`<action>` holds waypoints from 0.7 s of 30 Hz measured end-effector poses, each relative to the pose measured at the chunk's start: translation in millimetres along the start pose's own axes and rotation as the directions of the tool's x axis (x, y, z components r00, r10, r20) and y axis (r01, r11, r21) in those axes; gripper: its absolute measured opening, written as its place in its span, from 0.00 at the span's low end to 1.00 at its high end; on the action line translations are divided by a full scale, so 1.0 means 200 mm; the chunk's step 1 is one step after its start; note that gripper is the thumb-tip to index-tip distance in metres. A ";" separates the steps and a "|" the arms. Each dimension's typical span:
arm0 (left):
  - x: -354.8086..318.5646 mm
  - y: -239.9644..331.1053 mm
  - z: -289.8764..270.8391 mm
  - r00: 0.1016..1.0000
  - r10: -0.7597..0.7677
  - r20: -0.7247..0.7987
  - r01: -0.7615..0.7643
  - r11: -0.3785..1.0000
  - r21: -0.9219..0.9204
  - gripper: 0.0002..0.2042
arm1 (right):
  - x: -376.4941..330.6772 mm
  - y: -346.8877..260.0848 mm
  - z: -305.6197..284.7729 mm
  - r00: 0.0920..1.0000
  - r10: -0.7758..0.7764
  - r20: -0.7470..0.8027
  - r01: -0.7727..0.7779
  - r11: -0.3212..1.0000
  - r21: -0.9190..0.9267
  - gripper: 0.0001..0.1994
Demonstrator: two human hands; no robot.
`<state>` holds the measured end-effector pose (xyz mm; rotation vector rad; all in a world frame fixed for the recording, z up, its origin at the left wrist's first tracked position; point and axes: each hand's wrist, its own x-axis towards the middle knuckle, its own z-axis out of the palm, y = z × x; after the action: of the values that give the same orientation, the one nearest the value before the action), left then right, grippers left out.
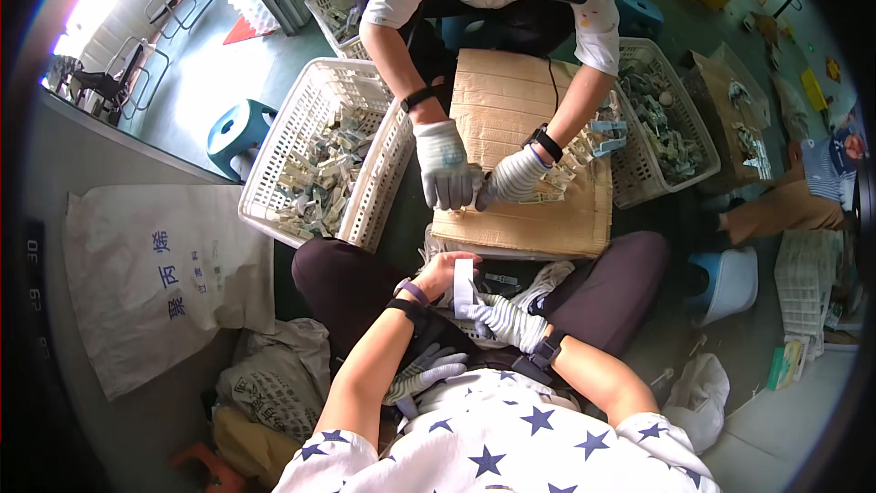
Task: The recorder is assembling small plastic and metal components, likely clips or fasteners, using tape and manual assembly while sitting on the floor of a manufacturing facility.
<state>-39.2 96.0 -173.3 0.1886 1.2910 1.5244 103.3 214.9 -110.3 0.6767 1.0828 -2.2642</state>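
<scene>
A flat white strip stands upright between my hands, above my lap. My left hand is bare and closed at the strip's upper part, its fingers partly hidden behind it. At the lower end, my right hand pinches the same strip; it wears a grey-and-white striped glove. Another striped glove lies loose on my lap, near my left forearm. Just beyond my hands is a cardboard sheet, where a co-worker's two gloved hands meet over small pale pieces.
A white basket of small plastic pieces stands at left, another basket at right. Blue stools stand about. A white sack hangs at the left wall. A second person's legs show at far right.
</scene>
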 end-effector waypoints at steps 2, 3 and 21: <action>0.00 0.00 -0.01 1.000 -0.001 -0.014 0.002 0.999 0.032 0.16 | 0.00 -0.01 0.00 1.000 0.002 -0.010 -0.002 1.000 -0.008 0.07; 0.00 0.00 -0.02 1.000 0.008 0.013 -0.010 0.994 0.113 0.15 | -0.01 -0.02 0.00 1.000 0.021 -0.013 -0.022 0.999 -0.030 0.08; 0.05 -0.01 0.00 0.998 0.010 -0.065 -0.009 1.000 0.016 0.12 | 0.02 -0.02 -0.04 0.996 -0.085 -0.015 0.080 0.975 -0.206 0.12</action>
<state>-41.7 103.8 -179.5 0.1569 1.3559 1.5397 99.8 222.2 -114.1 0.5840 1.3569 -2.1777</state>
